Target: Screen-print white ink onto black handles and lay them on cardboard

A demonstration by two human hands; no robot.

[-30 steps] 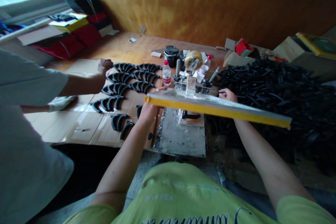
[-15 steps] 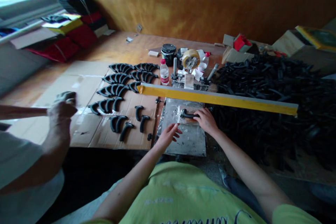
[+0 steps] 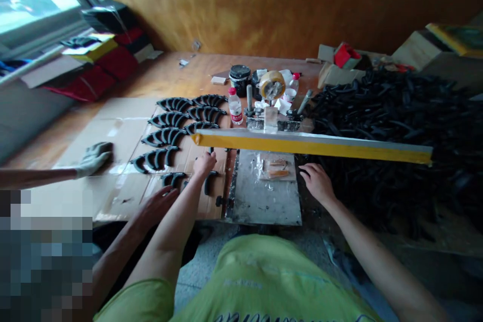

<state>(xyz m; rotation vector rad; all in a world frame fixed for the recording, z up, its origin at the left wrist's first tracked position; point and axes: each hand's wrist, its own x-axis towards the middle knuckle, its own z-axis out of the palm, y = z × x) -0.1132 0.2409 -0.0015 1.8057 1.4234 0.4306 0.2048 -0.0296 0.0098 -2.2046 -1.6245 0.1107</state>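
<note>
Black handle (image 3: 209, 184) lies near-to-far lengthwise, free end nearest; left hand (image 3: 205, 163) curled, grip unclear; right hand (image 3: 317, 181) loosely open.

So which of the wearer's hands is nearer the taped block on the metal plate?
The right. The right hand is just beyond the right edge of the taped block; the left hand is farther off, left of the metal plate.

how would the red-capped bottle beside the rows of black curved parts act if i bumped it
The bottle stands upright and narrow, so a knock near its cap would probably tip it. Its rounded body suggests it could roll once down. It looks like thin clear plastic, so it may give slightly when squeezed.
</note>
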